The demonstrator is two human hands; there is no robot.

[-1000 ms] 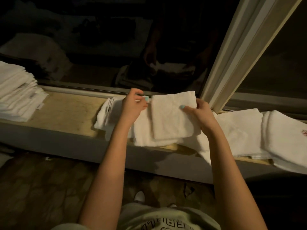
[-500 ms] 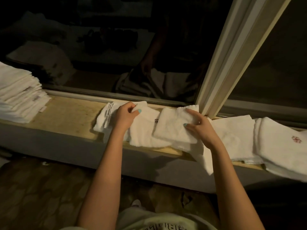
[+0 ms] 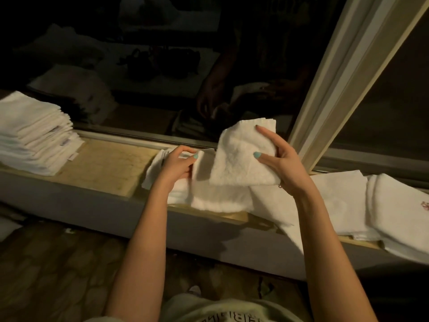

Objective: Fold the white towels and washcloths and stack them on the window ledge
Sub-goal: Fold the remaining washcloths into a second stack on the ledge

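A folded washcloth [image 3: 241,159] of soft terry, roughly square, is held tilted just above the worn yellowish ledge [image 3: 104,166]. It is pinched by the right hand [image 3: 282,166], with the thumb in front and the fingers behind. A flat white towel [image 3: 216,198] on the ledge is gripped at its edge by the curled left hand [image 3: 177,165]. At the ledge's left end a neat stack [image 3: 34,135] of folded cloths is seen, and at its right end flat towels [image 3: 343,201] are laid.

Washcloth [image 3: 243,159]: white, folded small, raised and tilted above the window ledge [image 3: 104,166]. Loose towels [image 3: 216,201]: white, rumpled, mid-ledge. Folded stack [image 3: 34,138]: neat, far left. Flat towels [image 3: 399,212] (one with red embroidery): right end, overhanging the edge.
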